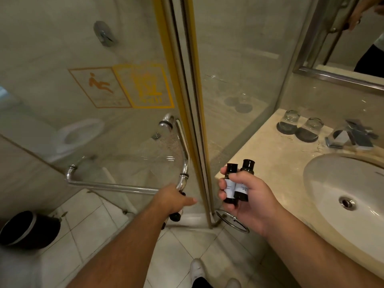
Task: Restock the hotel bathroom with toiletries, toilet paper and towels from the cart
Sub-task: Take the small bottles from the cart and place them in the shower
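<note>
**Holding two toiletry bottles at the shower door**

Gripping item one: right hand [247, 194], fingers wrapped around two small dark toiletry bottles [236, 183], both upright, side by side and touching, white labels facing the camera, black caps clear of the fingers. Bottles are held in the air just left of the surface [268, 154] edge, not resting on anything.

Item two: left hand [176, 199], closed on the lower end of the chrome door handle [184, 159] of the glass shower door [124, 121]; a small dark object shows beneath the palm, possibly another bottle, too hidden to tell.

Fixtures on the marble surface: white sink basin [342, 188], chrome tap [351, 136], two upturned glasses [299, 125] on dark coasters, near the back corner.

Door markings: orange slip-warning sticker [99, 86] beside a yellow sign [145, 84]. Toilet [79, 134] seen in the glass.

Floor: white tiles [87, 221], black waste bin [29, 229] at lower left, chrome ring [230, 221] below the right hand.
</note>
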